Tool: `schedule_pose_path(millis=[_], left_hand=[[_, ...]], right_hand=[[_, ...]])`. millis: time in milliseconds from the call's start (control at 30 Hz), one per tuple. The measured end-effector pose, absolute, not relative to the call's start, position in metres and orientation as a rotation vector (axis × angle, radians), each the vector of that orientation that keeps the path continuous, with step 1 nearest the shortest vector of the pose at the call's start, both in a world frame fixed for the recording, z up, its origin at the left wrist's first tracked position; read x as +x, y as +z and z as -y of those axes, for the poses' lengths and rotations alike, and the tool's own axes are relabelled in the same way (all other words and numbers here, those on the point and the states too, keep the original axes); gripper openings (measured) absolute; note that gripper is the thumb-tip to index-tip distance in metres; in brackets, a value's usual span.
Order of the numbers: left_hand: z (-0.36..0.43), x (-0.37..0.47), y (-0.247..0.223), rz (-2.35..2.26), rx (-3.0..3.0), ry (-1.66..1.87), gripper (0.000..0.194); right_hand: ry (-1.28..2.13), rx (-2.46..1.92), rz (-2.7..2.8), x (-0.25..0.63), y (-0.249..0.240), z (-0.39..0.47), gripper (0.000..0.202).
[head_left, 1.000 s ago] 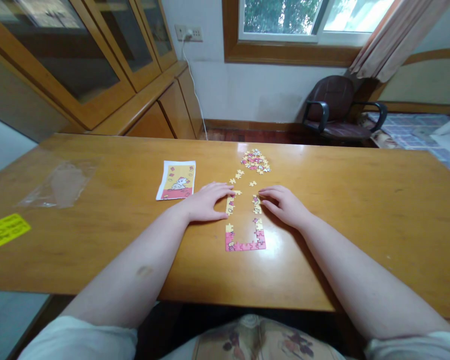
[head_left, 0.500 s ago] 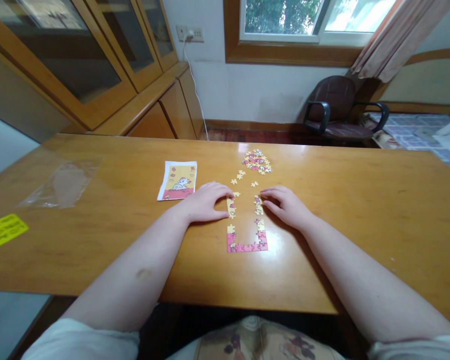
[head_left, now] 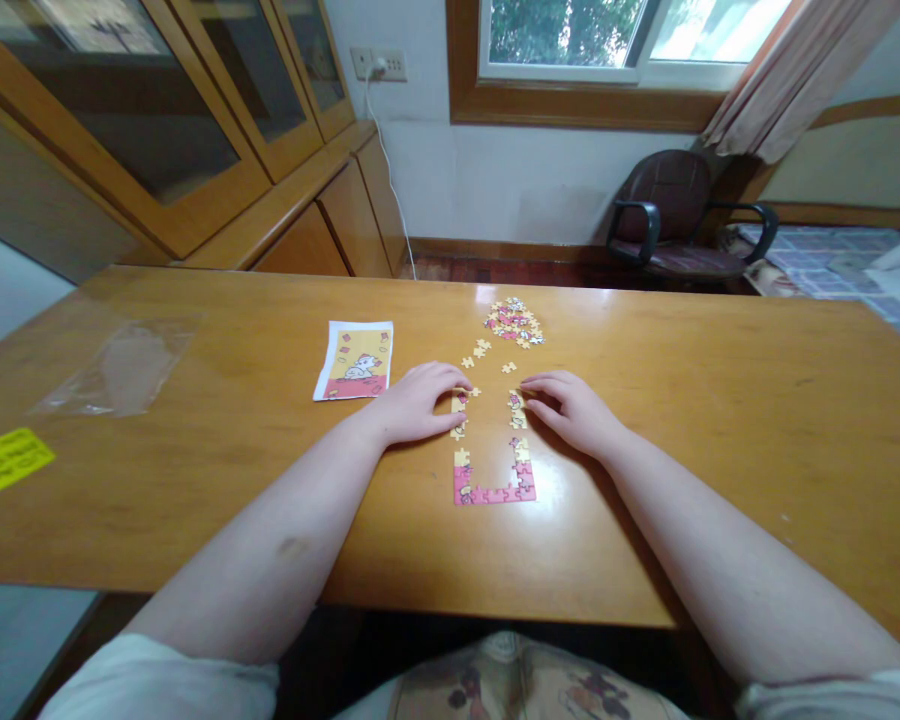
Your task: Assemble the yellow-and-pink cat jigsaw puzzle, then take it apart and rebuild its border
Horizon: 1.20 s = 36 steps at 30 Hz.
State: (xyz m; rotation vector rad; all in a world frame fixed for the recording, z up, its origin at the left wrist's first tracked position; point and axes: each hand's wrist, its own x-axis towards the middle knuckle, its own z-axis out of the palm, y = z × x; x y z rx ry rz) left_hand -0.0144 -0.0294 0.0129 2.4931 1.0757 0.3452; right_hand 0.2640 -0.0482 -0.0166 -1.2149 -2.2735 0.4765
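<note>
My left hand (head_left: pixel 425 402) rests at the left strip of puzzle pieces (head_left: pixel 458 428), its thumb and fingertips over the strip and apart. My right hand (head_left: pixel 576 410) lies beside the right strip (head_left: pixel 517 410), fingers apart, fingertips near its outer edge. Nearer me is a joined U-shaped puzzle border (head_left: pixel 495 495), pink at the bottom with yellow at both upper ends. Gaps separate it from both strips. Beyond the hands, a few loose yellow pieces (head_left: pixel 482 348) lie before a pile of mixed pieces (head_left: pixel 514 322).
A printed picture card (head_left: pixel 356 362) lies left of my left hand. Farther left are a clear plastic bag (head_left: pixel 127 370) and a yellow label (head_left: pixel 7 465) on the wooden table (head_left: pixel 720 420). An office chair (head_left: pixel 667 215) stands beyond the table.
My left hand has shifted slightly right over the left strip. That strip has moved a little left and tilted out of line with the border. My right hand has barely moved.
</note>
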Motion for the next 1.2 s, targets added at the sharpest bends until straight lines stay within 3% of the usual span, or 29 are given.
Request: schedule_pose_path(millis=[233,567,867,1200], left_hand=[[0.02,-0.002,-0.005,-1.53,2.493,0.451,0.041],[0.006,0.004,-0.013,-1.613,2.476,0.549,0.027],[-0.033,0.017,-0.019,-1.564,2.609,0.476,0.043],[-0.032,0.013,-0.022,-1.713,2.518,0.614,0.035]], right_hand=[[0.469,-1.235,2.257,0.262,-0.017,0.048,0.024],[0.48,-1.251,2.241,0.261,-0.016,0.048,0.024],[0.49,-1.241,2.224,0.261,-0.017,0.048,0.021],[0.498,-1.238,2.212,0.261,-0.017,0.048,0.021]])
